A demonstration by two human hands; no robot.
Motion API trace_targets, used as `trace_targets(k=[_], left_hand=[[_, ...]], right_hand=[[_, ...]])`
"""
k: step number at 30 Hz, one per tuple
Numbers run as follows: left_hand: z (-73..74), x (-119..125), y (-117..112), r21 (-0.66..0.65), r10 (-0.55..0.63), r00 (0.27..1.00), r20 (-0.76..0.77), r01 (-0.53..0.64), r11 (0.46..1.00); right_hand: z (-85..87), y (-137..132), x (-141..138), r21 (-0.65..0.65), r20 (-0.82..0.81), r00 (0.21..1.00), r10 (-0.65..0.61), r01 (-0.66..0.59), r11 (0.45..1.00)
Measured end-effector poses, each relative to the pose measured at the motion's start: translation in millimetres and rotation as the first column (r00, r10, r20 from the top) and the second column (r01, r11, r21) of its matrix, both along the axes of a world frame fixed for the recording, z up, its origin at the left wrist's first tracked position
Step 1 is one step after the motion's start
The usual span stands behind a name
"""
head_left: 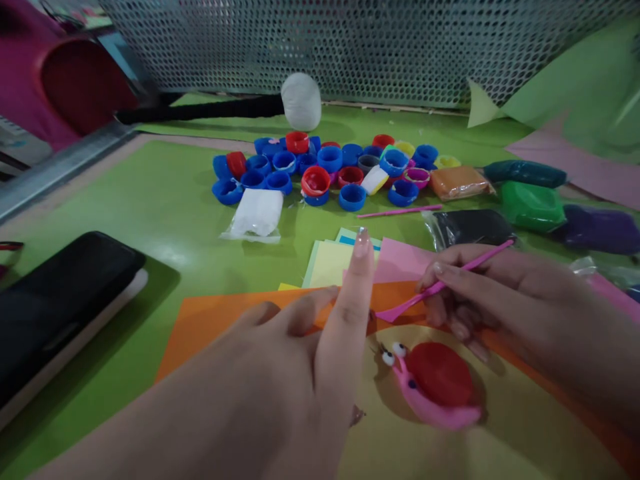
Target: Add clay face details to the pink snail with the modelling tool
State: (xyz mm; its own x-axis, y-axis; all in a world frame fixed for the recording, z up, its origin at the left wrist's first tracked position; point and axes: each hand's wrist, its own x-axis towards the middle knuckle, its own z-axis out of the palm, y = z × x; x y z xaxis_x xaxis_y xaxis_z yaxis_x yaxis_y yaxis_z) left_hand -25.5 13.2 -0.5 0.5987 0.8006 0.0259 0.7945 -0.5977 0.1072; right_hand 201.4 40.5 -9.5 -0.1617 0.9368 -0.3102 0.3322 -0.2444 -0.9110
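Observation:
My right hand (pixel 480 293) is closed around a pink plastic clay modelling tool (pixel 435 290). The tool's flat end sits beside the index finger of my left hand (pixel 300 360), with a tiny dark bit (pixel 371 317) at its tip. That index finger points up, while the other fingers of the hand are loosely bent; its palm side is hidden. Below the tool lies a clay snail with a red round shell (pixel 440 373), a pink body (pixel 435 407) and white eyes (pixel 399 349). It rests on a yellow paper shape (pixel 430 453) over an orange sheet (pixel 200 327).
Blue and red caps (pixel 353 197) cluster at the back. Packs of white clay (pixel 257 212), black clay (pixel 470 227) and green clay (pixel 533 205) lie around. A black case (pixel 65 300) is at left. A second pink tool (pixel 400 211) lies behind coloured paper (pixel 330 260).

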Motion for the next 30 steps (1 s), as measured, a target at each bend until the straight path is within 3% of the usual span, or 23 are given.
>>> trace_targets(k=[2, 4, 15, 24, 30], left_hand=[[3.1, 4.2, 2.0, 0.090, -0.081, 0.997, 0.014, 0.080, 0.993], [3.6, 5.4, 3.3, 0.089, -0.123, 0.992, 0.035, 0.120, 0.989], [5.9, 7.5, 4.1, 0.124, -0.096, 0.995, 0.010, 0.094, 0.988], [6.2, -1.6, 6.2, -0.099, -0.031, 0.991, 0.133, 0.044, 0.994], [0.9, 2.8, 8.9, 0.005, -0.044, 0.968, 0.247, 0.044, 0.999]], right_hand=[[-0.5, 0.3, -0.7, 0.010, -0.002, 1.000, 0.014, -0.014, 1.000], [-0.8, 0.5, -1.0, 0.005, -0.019, 0.999, 0.025, -0.025, 1.000], [-3.3, 0.6, -0.5, -0.007, 0.038, 0.999, 0.034, -0.034, 0.999], [4.2, 1.1, -1.9, -0.027, -0.119, 0.992, -0.029, 0.026, 0.999], [-5.7, 3.4, 10.1, -0.022, -0.074, 0.997, -0.022, 0.020, 1.000]])
